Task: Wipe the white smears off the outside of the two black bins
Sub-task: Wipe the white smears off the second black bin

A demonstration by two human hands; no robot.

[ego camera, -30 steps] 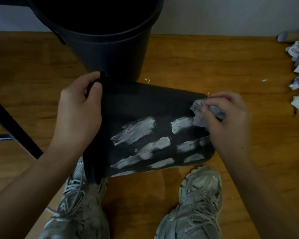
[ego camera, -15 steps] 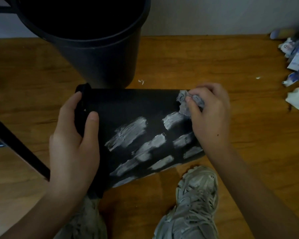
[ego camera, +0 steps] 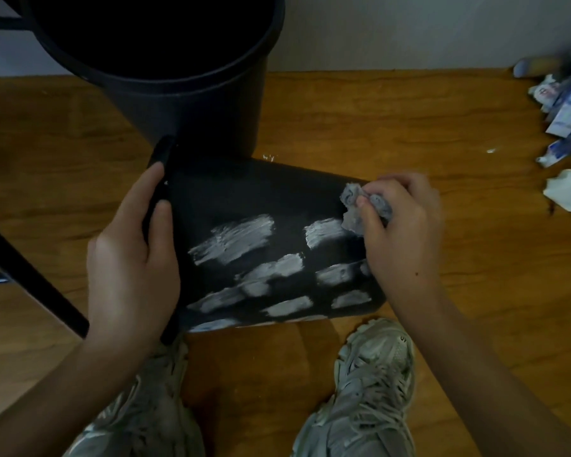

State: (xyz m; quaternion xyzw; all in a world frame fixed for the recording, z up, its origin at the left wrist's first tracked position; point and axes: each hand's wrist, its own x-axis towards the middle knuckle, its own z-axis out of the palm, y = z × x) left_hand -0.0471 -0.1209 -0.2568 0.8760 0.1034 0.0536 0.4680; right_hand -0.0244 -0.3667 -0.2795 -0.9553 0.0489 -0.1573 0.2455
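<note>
A home room, judging by the brown wood-grain floor [ego camera: 393,120], plain white wall [ego camera: 393,31] and scattered crumpled paper litter [ego camera: 567,192].

Head view: dim overall, underexposed, with a cool grey cast. Light is soft and diffuse; source not determinable. No hard shadows. Upright black bin [ego camera: 165,61] interior reads as solid black, no detail. Brightest areas: white smears [ego camera: 234,240] and wall strip [ego camera: 409,31] at top. Wooden floor [ego camera: 376,127] shows a faint sheen, no glare. Litter [ego camera: 567,103] at the right edge is smeared and blurred. Wide-angle bending shows toward the frame edges.
</note>
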